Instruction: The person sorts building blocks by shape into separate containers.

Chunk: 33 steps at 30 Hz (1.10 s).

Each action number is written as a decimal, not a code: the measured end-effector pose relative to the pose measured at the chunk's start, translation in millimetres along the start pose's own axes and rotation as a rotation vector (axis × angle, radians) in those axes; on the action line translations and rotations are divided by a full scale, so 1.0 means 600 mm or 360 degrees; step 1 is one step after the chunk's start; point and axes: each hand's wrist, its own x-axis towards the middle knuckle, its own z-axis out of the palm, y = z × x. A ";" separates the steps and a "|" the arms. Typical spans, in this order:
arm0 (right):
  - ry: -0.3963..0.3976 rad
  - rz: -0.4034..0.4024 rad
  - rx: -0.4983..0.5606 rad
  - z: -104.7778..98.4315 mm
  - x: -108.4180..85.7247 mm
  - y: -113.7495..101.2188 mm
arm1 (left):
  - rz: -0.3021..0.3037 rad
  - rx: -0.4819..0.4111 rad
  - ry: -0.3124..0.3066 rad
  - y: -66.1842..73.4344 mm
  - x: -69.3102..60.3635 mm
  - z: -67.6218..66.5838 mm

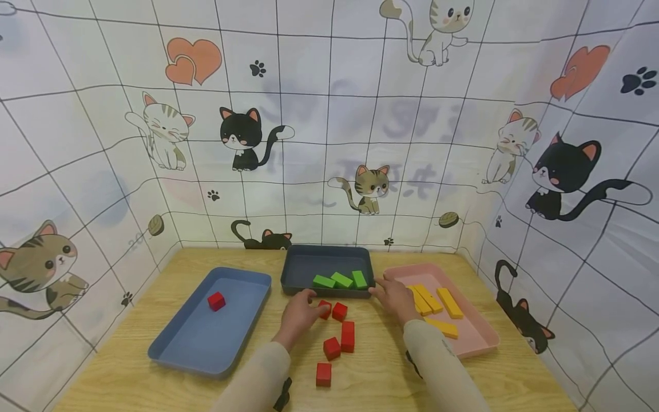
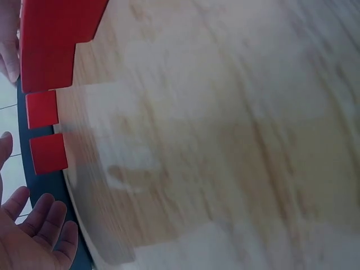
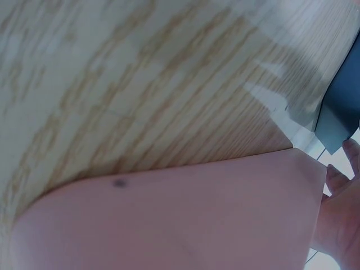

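My left hand (image 1: 298, 316) is beside a red block (image 1: 324, 309), thumb close to it; in the left wrist view the hand (image 2: 39, 233) has its fingers spread, apart from the red block (image 2: 48, 153). My right hand (image 1: 395, 298) is between the dark tray (image 1: 329, 291) and the pink tray (image 1: 476, 337), fingertips at the dark tray's right corner; contact is unclear. In the right wrist view the hand (image 3: 339, 219) shows loosely bent fingers around nothing. More red blocks (image 1: 340, 311) lie on the table. Green blocks (image 1: 342, 280) lie in the dark tray.
On the left, a blue tray (image 1: 198, 337) holds one red block (image 1: 216, 301). Several yellow blocks (image 1: 450, 303) lie in the pink tray on the right. A patterned cloth (image 1: 309, 114) surrounds the wooden table (image 1: 370, 383) at the back and sides.
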 end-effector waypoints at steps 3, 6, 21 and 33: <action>-0.0013 0.0018 0.0020 0.002 -0.001 -0.001 | 0.0021 0.0038 -0.0009 -0.002 -0.001 0.004; -0.0011 0.0018 0.0019 0.004 0.000 -0.001 | 0.0017 0.0038 -0.0022 -0.002 -0.003 0.007; -0.0003 0.0010 0.0031 0.004 -0.001 0.001 | 0.0108 0.0232 -0.0007 0.001 -0.007 0.011; -0.0011 0.0016 0.0024 0.004 0.000 0.003 | 0.0157 0.0288 0.0049 -0.012 0.000 0.017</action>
